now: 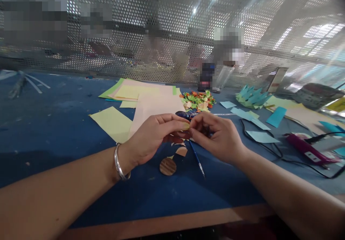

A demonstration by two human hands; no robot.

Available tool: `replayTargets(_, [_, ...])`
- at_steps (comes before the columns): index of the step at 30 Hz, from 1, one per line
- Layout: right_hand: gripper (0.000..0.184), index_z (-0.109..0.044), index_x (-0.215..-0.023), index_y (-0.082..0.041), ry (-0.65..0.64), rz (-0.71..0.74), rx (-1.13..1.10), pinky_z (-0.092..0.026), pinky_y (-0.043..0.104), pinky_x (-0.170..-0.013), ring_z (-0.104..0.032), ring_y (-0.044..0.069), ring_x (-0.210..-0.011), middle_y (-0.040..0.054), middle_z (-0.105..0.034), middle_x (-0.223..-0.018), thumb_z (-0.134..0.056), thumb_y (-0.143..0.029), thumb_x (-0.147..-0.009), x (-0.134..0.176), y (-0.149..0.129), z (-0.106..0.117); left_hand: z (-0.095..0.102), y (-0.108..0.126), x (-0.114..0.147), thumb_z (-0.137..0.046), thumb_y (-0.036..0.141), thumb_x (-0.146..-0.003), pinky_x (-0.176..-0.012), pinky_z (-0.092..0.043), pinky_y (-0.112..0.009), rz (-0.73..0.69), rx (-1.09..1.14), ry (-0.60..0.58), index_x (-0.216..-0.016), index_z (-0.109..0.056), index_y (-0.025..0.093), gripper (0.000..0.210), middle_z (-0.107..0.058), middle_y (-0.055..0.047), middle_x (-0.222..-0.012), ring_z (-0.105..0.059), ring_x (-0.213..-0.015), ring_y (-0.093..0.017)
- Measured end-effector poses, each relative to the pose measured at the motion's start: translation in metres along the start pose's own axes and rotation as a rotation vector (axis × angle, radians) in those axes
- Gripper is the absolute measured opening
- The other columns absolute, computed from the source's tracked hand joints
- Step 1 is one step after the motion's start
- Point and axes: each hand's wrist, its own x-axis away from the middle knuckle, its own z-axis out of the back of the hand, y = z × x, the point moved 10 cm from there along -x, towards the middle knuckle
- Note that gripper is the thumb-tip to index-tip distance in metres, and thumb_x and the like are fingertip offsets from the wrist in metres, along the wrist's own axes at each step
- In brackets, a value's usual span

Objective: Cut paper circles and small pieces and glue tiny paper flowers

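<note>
My left hand [153,135] and my right hand [219,135] meet fingertip to fingertip above the blue table. Both are closed in a pinch; a yellowish spot shows at my left thumb tip, and what they hold is too small to make out. Just below them lie a round wooden disc [168,166], a peach paper piece [181,151] and small scraps. A thin blue paintbrush [197,159] points toward me under my right hand. Behind my fingers, a dark handled tool [183,115] is partly hidden.
Stacked coloured paper [159,103] and a yellow sheet [113,123] lie left of centre. Beyond my hands is a heap of paper scraps [198,101]. To the right are a blue paper crown [252,96], blue strips [262,137], a purple power strip [309,150] and black cables. A perforated metal screen [172,27] stands behind.
</note>
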Motion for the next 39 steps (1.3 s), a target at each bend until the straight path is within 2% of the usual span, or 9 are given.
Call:
replayTargets(6, [0.005,-0.06,-0.083,-0.018,0.009,-0.037,-0.058,-0.041,0.021,-0.049,-0.049,0.008,-0.052,-0.0036,-0.057,-0.065,-0.062,-0.019,-0.087,-0.001,0.003,0.003,-0.007,0.005,0.005,-0.08,0.027,-0.08,-0.077,-0.052,-0.022,-0.103,-0.098,-0.045,-0.1,-0.076,0.016,0.023,-0.073,-0.002,-0.088,-0.065,-0.081,-0.011])
replayTargets(16, [0.005,-0.06,-0.085,-0.017,0.002,-0.04,-0.049,-0.042,0.021,-0.05,-0.051,0.008,-0.053,-0.0025,-0.059,-0.067,-0.063,-0.02,-0.088,-0.002,0.005,0.001,-0.003,0.006,0.004,-0.077,0.029,-0.084,-0.076,-0.055,-0.021,-0.122,-0.136,0.015,-0.098,-0.074,0.014,0.021,-0.074,-0.003,-0.087,-0.068,-0.079,-0.01])
replayTargets(31, [0.008,-0.063,-0.091,-0.018,-0.04,-0.092,-0.086,-0.04,0.023,-0.05,-0.051,0.009,-0.055,-0.002,-0.061,-0.069,-0.065,-0.025,-0.09,0.0,0.011,-0.002,-0.004,0.016,0.006,-0.071,0.026,-0.089,-0.074,-0.058,-0.024,-0.208,-0.275,0.012,-0.093,-0.063,0.016,0.012,-0.072,-0.001,-0.081,-0.071,-0.079,-0.013])
replayTargets(36, [0.008,-0.063,-0.085,-0.017,-0.057,-0.07,-0.071,-0.039,0.022,-0.05,-0.05,0.008,-0.054,-0.0022,-0.061,-0.069,-0.064,-0.023,-0.09,0.0,0.008,-0.003,-0.004,0.019,0.007,-0.067,0.03,-0.09,-0.075,-0.059,-0.03,-0.237,-0.424,0.005,-0.101,-0.063,0.018,0.017,-0.074,-0.004,-0.086,-0.074,-0.083,-0.018])
replayTargets(39, [0.007,-0.062,-0.083,-0.017,-0.063,-0.063,-0.056,-0.038,0.021,-0.049,-0.049,0.007,-0.053,-0.0036,-0.058,-0.065,-0.064,-0.021,-0.089,-0.002,0.008,-0.003,-0.002,0.017,0.007,-0.065,0.03,-0.091,-0.075,-0.059,-0.031,-0.22,-0.517,-0.002,-0.099,-0.067,0.017,0.015,-0.076,-0.005,-0.087,-0.073,-0.082,-0.019])
